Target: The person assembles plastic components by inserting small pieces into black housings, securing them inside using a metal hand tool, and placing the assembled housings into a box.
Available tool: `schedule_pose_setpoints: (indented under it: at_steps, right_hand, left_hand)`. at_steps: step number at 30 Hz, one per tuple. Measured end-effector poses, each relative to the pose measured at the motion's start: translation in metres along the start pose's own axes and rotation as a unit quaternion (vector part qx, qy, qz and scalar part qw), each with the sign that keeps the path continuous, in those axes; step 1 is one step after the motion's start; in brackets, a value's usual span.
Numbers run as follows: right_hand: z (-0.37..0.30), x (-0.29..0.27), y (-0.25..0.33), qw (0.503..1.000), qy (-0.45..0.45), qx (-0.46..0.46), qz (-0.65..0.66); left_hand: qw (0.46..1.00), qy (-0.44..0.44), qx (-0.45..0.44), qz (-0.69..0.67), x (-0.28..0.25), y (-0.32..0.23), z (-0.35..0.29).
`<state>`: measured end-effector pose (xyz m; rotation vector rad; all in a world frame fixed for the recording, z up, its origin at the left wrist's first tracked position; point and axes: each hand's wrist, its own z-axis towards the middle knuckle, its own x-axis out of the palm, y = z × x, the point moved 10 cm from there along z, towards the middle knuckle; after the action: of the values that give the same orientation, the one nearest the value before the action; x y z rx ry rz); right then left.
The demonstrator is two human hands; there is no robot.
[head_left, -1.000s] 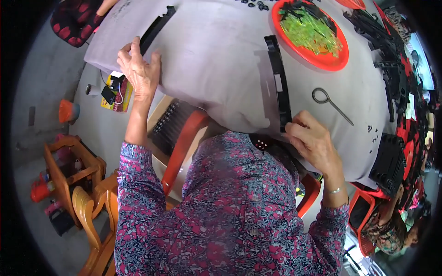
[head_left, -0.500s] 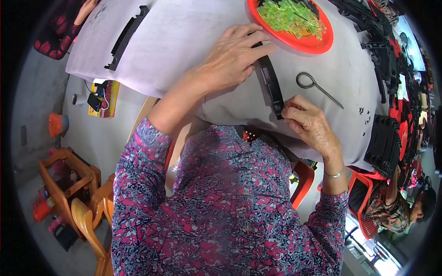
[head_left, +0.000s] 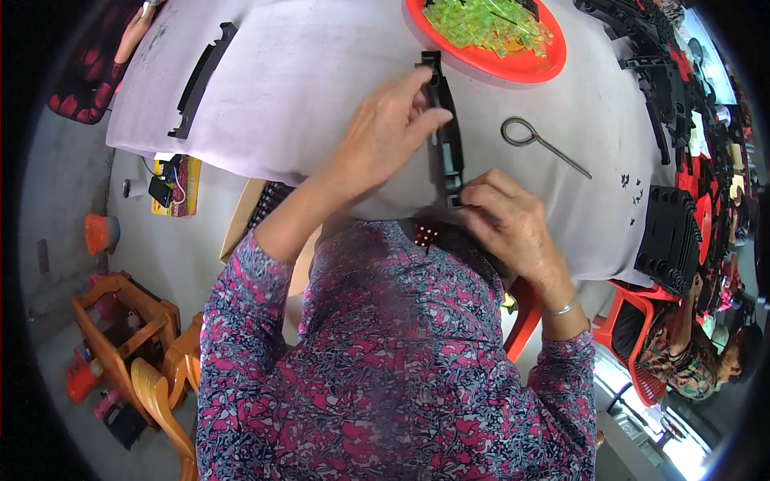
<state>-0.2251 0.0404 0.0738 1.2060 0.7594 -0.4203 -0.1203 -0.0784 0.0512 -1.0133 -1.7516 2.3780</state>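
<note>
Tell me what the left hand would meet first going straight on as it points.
Its hand would likely meet the black strip first, right by the fingertips; depth and contact are unclear. Past it, the red plate looks roughly in line.

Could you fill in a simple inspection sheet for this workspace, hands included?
Surface: grey cloth-covered table.
Work pieces: black strip at centre; second black strip at left.
Clutter: red plate of green translucent pieces, ring-ended metal rod, small black bits, stacked black parts.
Hands: left hand over the centre strip's far half, right hand at its near end; exact grips unclear.
Cables: white cable beside a black device, left, below the tabletop.
Surroundings: wooden chair lower left, another person's hand upper left, person at right.
</note>
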Motion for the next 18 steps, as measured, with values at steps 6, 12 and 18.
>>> schedule_pose_setpoints:
  at_steps: [6,12,18]
  right_hand:
    - [0.017,0.036,0.04,0.994,-0.054,-0.097,-0.005]
    - [0.019,0.049,0.049,0.992,-0.094,-0.087,-0.002]
    - [0.019,-0.004,0.035,0.983,-0.177,-0.042,0.036]
  left_hand:
    - [0.998,0.033,-0.013,0.054,0.011,-0.005,-0.014]
    - [0.985,0.152,-0.067,-0.042,0.022,0.013,-0.014]
    - [0.98,0.169,0.106,-0.021,0.034,-0.008,-0.016]
